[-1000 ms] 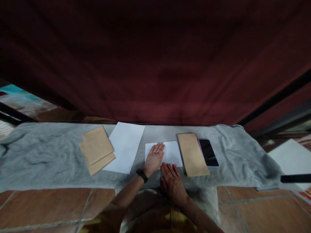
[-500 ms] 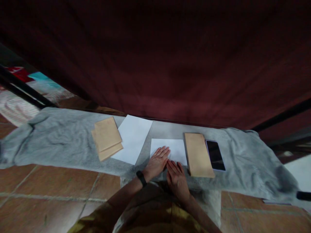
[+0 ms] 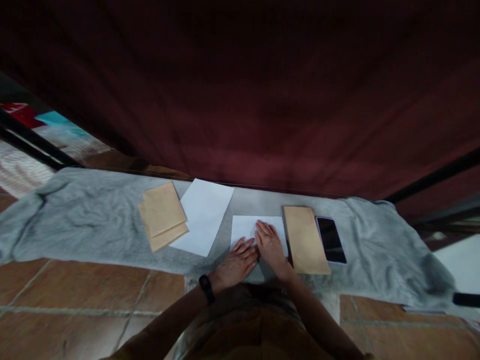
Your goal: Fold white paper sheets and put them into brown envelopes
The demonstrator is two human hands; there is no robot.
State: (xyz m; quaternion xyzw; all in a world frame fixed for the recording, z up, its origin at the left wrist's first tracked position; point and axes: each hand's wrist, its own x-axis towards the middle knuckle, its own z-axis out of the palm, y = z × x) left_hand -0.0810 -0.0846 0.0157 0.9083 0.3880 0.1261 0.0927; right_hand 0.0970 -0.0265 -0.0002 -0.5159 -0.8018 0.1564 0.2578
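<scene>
A small white paper (image 3: 242, 226), which looks like a folded sheet, lies flat on the grey cloth in front of me. My left hand (image 3: 235, 262) rests palm down with fingers spread, its fingertips on the paper's near edge. Further up on the paper lies my right hand (image 3: 270, 246), fingers outstretched and close together, pressing on the surface beside the left fingertips. Left of it is a larger white sheet (image 3: 208, 212), partly covered by brown envelopes (image 3: 164, 209). To the right is a long brown envelope or stack of them (image 3: 305, 240).
A dark phone with a light purple edge (image 3: 331, 240) lies beside the long brown envelope. The grey cloth (image 3: 101, 215) covers a long narrow bench. Behind it hangs a dark red cloth (image 3: 262, 120), with black bars (image 3: 431, 175) at the sides. Terracotta tiles (image 3: 86, 290) form the floor.
My right hand has moved up from the paper's near edge onto its middle. My left hand has slid back toward me to the near edge. The view has turned slightly.
</scene>
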